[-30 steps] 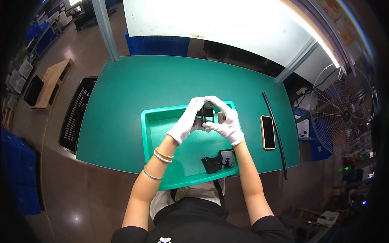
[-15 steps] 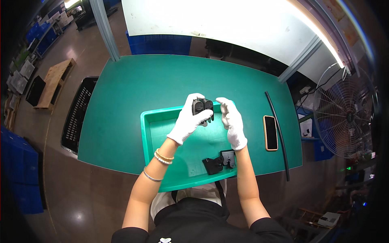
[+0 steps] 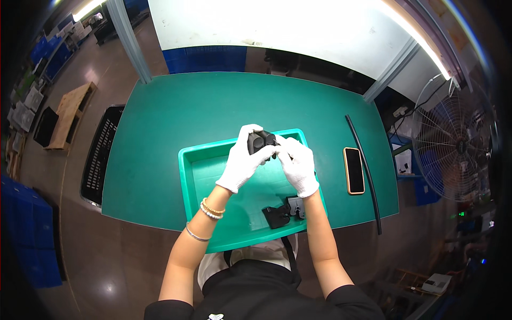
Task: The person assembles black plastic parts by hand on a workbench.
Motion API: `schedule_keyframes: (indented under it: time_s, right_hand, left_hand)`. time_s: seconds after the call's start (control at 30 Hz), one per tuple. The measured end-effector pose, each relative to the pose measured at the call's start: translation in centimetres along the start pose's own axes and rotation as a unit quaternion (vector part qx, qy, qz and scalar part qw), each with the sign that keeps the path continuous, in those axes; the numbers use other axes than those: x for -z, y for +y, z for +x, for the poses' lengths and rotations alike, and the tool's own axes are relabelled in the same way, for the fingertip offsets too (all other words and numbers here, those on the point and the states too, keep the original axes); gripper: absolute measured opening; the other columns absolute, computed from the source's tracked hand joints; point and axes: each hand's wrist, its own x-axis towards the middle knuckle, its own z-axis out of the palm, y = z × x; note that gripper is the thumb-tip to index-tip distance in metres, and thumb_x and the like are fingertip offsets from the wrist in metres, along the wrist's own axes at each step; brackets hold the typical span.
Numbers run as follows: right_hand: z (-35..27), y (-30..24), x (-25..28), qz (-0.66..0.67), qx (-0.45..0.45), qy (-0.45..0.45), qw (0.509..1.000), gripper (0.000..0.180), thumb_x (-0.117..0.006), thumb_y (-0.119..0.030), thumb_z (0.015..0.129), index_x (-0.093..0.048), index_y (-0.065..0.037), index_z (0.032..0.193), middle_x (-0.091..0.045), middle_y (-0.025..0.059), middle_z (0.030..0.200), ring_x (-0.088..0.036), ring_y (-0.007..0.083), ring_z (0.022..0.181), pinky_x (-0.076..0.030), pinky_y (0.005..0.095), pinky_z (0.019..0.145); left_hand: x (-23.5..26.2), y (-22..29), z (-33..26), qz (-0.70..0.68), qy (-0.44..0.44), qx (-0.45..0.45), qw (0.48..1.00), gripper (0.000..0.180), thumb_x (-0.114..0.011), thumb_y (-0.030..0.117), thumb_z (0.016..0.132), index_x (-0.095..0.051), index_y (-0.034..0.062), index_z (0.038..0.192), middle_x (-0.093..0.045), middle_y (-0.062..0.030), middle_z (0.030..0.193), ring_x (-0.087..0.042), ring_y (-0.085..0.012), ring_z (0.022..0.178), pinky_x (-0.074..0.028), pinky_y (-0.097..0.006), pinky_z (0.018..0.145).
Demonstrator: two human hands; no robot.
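Both gloved hands are gripping a small black part over the green tray: left hand closed around it, right hand pinching its near side. Likely fitting step; next needs steady alignment.

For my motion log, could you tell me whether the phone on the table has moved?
No; the phone lies beside the black strip, right of the green tray, as earlier.

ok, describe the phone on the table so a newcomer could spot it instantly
Start at the green table and find the green tray in its middle. Right of the tray, apart from it, lies the phone: a flat dark slab with a tan rim. The long black strip beside it is far thinner and longer.
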Motion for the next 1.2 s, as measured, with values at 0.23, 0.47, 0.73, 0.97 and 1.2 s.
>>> schedule_keyframes:
  time_s: [0.23, 0.47, 0.73, 0.97, 1.2]
  right_hand:
    - [0.1, -0.4, 0.3, 0.017, -0.028, -0.003, 0.999, 0.020, -0.055, -0.009, 0.082, -0.065, -0.001, 0.097, -0.055, 0.0093, 0.069, -0.053, 0.0211, 0.059, -0.043, 0.0308, 0.055]
    - [-0.1, -1.0, -0.2, 0.060, -0.054, 0.008, 0.997, 0.020, -0.056, -0.008, 0.082, -0.064, 0.000, 0.098, -0.055, 0.0102, 0.068, -0.053, 0.0219, 0.059, -0.042, 0.0310, 0.055]
    - [-0.6, -1.8, -1.1, 0.059, -0.082, 0.075, 0.992, 0.019, -0.055, -0.007, 0.083, -0.065, -0.001, 0.099, -0.056, 0.0101, 0.068, -0.053, 0.0217, 0.058, -0.043, 0.0311, 0.055]
    - [-0.4, -1.6, -1.1, 0.067, -0.110, 0.081, 0.988, 0.020, -0.055, -0.008, 0.083, -0.065, 0.000, 0.099, -0.058, 0.0105, 0.070, -0.055, 0.0197, 0.060, -0.043, 0.0305, 0.055]
    - [0.4, -0.1, 0.4, 0.106, -0.096, 0.025, 0.989, 0.020, -0.054, -0.008, 0.083, -0.065, 0.000, 0.097, -0.066, 0.0106, 0.083, -0.060, 0.0167, 0.071, -0.047, 0.0268, 0.067]
  left_hand:
    - [-0.4, 0.3, -0.1, 0.037, 0.003, -0.020, 0.999, 0.044, -0.068, 0.011, 0.078, -0.042, 0.0097, 0.113, -0.053, -0.0073, 0.092, -0.055, -0.0124, 0.075, -0.049, -0.025, 0.062]
    - [-0.6, -0.5, -0.1, 0.006, 0.001, -0.029, 1.000, 0.044, -0.066, 0.008, 0.079, -0.040, 0.0087, 0.115, -0.053, -0.0074, 0.092, -0.054, -0.0128, 0.074, -0.049, -0.026, 0.065]
    - [-0.7, -0.2, -0.2, -0.009, -0.008, -0.028, 1.000, 0.041, -0.062, 0.005, 0.081, -0.040, 0.0088, 0.116, -0.052, -0.0079, 0.097, -0.055, -0.0134, 0.078, -0.050, -0.026, 0.064]
    - [-0.5, 0.1, 0.0, -0.022, -0.006, -0.020, 1.000, 0.040, -0.064, 0.008, 0.080, -0.041, 0.0083, 0.112, -0.055, -0.0076, 0.089, -0.055, -0.0120, 0.070, -0.049, -0.025, 0.059]
    - [0.8, 1.6, 0.2, -0.021, -0.082, 0.013, 0.996, 0.038, -0.065, 0.006, 0.078, -0.044, 0.0068, 0.110, -0.052, -0.0068, 0.089, -0.055, -0.0117, 0.068, -0.049, -0.025, 0.060]
